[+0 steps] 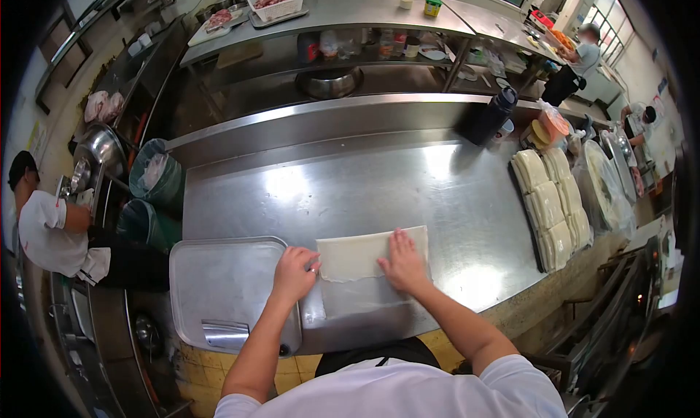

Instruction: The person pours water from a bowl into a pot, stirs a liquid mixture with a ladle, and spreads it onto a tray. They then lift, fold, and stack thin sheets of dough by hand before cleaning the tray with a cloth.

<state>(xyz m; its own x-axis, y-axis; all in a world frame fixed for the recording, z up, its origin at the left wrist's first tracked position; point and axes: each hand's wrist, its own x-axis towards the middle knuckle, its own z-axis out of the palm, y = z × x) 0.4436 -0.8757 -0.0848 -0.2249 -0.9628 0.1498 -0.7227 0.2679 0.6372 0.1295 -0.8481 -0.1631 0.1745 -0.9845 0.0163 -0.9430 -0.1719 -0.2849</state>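
A pale, flat dough sheet (354, 256) lies on the steel table in front of me, its lower edge uneven. A clear plastic film (357, 300) shows below it. My right hand (403, 263) lies flat on the right part of the sheet, fingers stretched out. At the sheet's left edge, my left hand (295, 273) has its fingers curled in a pinch against the corner area; the exact contact is small in view. Left of that hand sits a metal tray (219, 279), and a broad metal blade (225, 334) rests on its near part.
Folded pale packets (548, 203) fill a dark tray at the table's right. A dark bottle (492, 117) stands by the raised back ledge (328, 119). Lined bins (157, 177) are at left. One person (47, 225) works at left; others are at far right.
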